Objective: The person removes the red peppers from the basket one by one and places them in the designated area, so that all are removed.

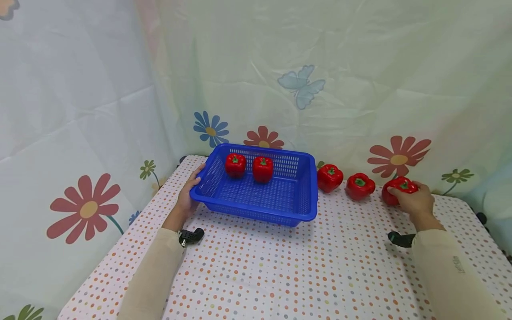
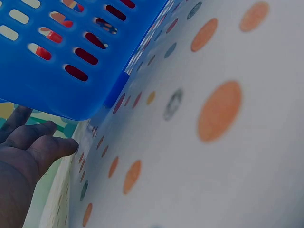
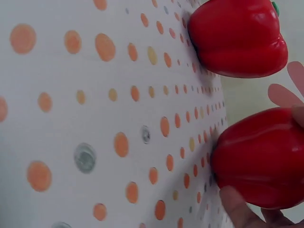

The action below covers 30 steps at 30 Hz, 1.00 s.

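Red pepper (image 3: 261,159), glossy, smooth, lobed, in the right grip (image 1: 418,203).

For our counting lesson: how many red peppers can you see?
5. In the blue basket: left pepper, right pepper. On the table to its right: nearer pepper, farther pepper. In the right hand: last pepper. More may hide behind the basket.

flowered curtains (image 1: 240,84) bordering a dotted table (image 1: 256,275) suggest a booth.

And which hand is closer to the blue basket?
Left. The left hand is right beside the blue basket, at its left side. The right hand is away to its right, holding the rightmost red pepper.
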Each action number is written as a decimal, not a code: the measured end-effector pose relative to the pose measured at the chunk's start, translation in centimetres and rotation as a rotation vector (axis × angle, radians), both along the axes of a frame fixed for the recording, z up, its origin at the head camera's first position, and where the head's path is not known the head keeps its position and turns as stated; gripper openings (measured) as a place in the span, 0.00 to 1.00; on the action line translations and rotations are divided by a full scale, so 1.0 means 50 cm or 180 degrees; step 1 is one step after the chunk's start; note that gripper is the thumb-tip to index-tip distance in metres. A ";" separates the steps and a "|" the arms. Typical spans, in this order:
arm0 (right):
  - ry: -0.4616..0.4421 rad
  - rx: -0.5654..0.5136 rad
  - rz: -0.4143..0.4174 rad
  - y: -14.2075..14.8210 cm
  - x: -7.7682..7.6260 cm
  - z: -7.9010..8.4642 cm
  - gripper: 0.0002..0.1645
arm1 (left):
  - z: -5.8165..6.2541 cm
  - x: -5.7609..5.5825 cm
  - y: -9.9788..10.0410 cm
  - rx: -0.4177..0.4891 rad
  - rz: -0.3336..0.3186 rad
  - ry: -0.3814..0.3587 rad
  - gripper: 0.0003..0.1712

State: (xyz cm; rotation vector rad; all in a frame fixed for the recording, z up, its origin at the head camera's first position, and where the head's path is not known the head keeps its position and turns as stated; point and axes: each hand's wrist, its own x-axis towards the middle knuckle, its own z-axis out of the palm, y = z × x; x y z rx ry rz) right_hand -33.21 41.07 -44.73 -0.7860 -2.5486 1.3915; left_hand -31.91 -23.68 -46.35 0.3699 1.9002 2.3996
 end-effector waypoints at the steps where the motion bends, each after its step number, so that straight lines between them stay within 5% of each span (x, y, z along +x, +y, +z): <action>1: 0.0003 0.0101 0.0052 0.020 -0.017 -0.020 0.67 | -0.001 0.000 -0.001 -0.0003 0.0000 0.0001 0.32; 4: -0.0098 0.0264 0.0165 0.039 -0.034 -0.027 0.70 | -0.001 -0.001 -0.001 0.0013 0.0000 -0.0014 0.31; 6: -0.0193 0.0372 0.0179 0.022 -0.023 0.000 0.68 | -0.001 -0.001 -0.001 0.0021 -0.0008 -0.0016 0.31; 8: -0.0292 0.0398 0.0122 -0.026 0.008 0.060 0.61 | -0.001 -0.001 0.000 0.0035 -0.0009 -0.0030 0.31; 15: 0.0273 0.0708 0.0116 -0.140 0.041 0.163 0.54 | 0.001 -0.002 0.001 0.0045 -0.0031 -0.0030 0.30; 23: 0.0853 0.0510 0.1021 -0.305 0.048 0.262 0.54 | 0.000 -0.001 0.000 0.0045 -0.0022 -0.0038 0.31; 30: 0.0699 -0.0428 0.1806 -0.447 0.039 0.275 0.54 | 0.001 0.000 0.001 0.0069 -0.0021 -0.0011 0.30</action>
